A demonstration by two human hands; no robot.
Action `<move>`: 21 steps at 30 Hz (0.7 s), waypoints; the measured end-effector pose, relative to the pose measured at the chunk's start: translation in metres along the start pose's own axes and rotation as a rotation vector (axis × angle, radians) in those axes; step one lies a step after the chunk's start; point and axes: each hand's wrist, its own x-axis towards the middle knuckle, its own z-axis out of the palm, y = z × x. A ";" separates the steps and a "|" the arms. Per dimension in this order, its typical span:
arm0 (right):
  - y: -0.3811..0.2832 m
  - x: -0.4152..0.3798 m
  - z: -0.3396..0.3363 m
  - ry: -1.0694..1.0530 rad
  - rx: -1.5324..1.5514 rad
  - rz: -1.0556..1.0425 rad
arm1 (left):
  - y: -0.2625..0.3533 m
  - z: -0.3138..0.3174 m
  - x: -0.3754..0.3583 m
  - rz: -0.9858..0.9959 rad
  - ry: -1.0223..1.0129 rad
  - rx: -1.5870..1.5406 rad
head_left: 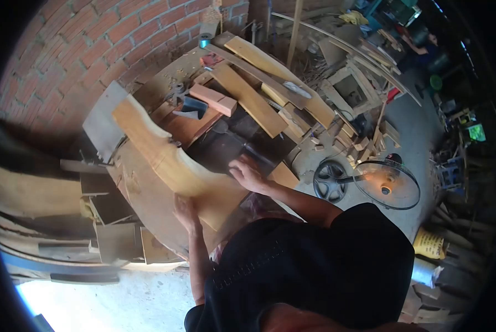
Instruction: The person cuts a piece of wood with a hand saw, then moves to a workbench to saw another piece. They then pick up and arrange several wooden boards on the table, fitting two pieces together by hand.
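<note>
A long light-brown wooden board (165,160) with a wavy pale edge lies slantwise over the worktable, its wide end close to my body. At the left side of that wide end, my left hand (187,214) is closed on the board's edge; its fingers are slightly blurred. My right hand (249,174) is just past the board's pale right edge, above a dark surface (220,144). Its fingers are apart, with nothing visible in them; whether it touches the board is hard to tell.
Planks (248,97) and a reddish wood block (213,99) lie on the table beyond, beside a dark cup-shaped object (191,107). A fan (386,184) with a round base stands at right. Stacked wood lines the left, a brick wall (93,61) behind. Another person (419,47) is far back.
</note>
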 end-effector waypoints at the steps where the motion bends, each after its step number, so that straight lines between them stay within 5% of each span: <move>1: 0.010 -0.001 -0.011 0.001 0.047 0.036 | -0.001 0.000 0.001 0.000 -0.015 0.007; 5: 0.054 0.007 -0.077 0.232 0.224 0.201 | 0.012 0.003 -0.001 -0.194 0.037 0.066; 12: 0.213 0.042 -0.205 0.510 -0.303 0.258 | 0.029 0.027 -0.008 -0.229 0.259 0.690; 16: 0.291 0.061 -0.245 0.397 -0.500 0.418 | 0.034 0.055 -0.016 -0.296 0.332 0.719; 21: 0.315 0.084 -0.269 -0.031 -0.697 0.751 | 0.028 0.076 -0.028 -0.341 0.453 0.939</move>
